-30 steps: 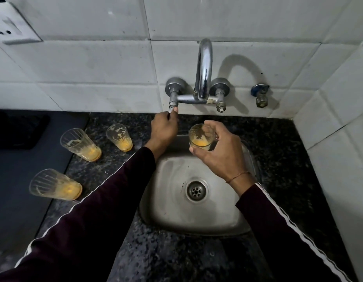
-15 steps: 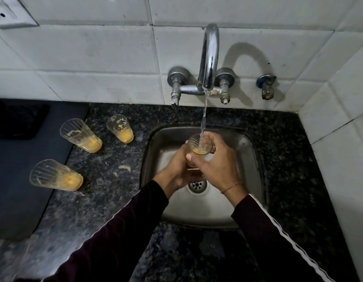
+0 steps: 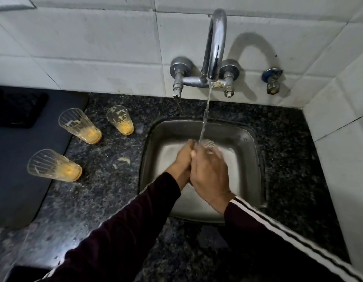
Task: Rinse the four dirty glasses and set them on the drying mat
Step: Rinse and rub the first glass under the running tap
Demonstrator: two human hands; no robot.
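— Speckled dark granite desk, white tiled wall behind, steel sink set in. Where is the glass under inspection?

— In the basin, under the running stream from the tap. Only its ribbed rim shows; the right hand is wrapped round it and the left hand is pressed against the right, both clamped together on it. Blurred, so finger placement cannot be told.

— What has changed?

— A second ago the left hand was up at the tap valve and no water ran. Now water flows, both hands have dropped lower into the basin, and the orange dregs are no longer visible. My judgement: rinse of glass one is under way.

— Remaining items?

— Three dirty glasses stand apart on the desk, left of the sink, orange residue in each. The dark drying mat beside them holds no glass.

— Brands, writing?

— None readable.
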